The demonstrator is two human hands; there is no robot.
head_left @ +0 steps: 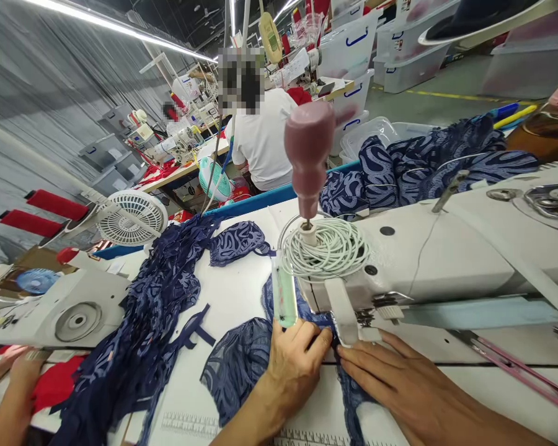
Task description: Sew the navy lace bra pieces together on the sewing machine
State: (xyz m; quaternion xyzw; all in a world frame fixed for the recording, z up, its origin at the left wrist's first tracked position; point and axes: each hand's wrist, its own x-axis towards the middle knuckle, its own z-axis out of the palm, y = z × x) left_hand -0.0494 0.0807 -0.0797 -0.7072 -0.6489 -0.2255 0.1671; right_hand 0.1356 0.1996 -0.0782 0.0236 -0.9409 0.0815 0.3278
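Beside the needle area of a white sewing machine point(335, 310), my left hand point(297, 362) has its fingers curled and pressed on the edge of a navy lace bra piece point(242, 365). A cup-shaped part of it lies on the table left of that hand. My right hand point(395, 378) rests flat at the right of the presser foot, fingers stretched over a dark strip of the same lace point(353, 396), which runs toward me. The needle tip and the fabric under it are hidden by the machine head and my fingers.
A pile of navy lace pieces point(153, 310) lies left, more bundles point(400, 167) behind the machine. A pink-handled tool point(309, 155) stands in coiled pale cord point(339, 251). Pink thread snips point(525, 375) lie right. A co-worker's hands point(23, 378) hold red fabric at the left machine.
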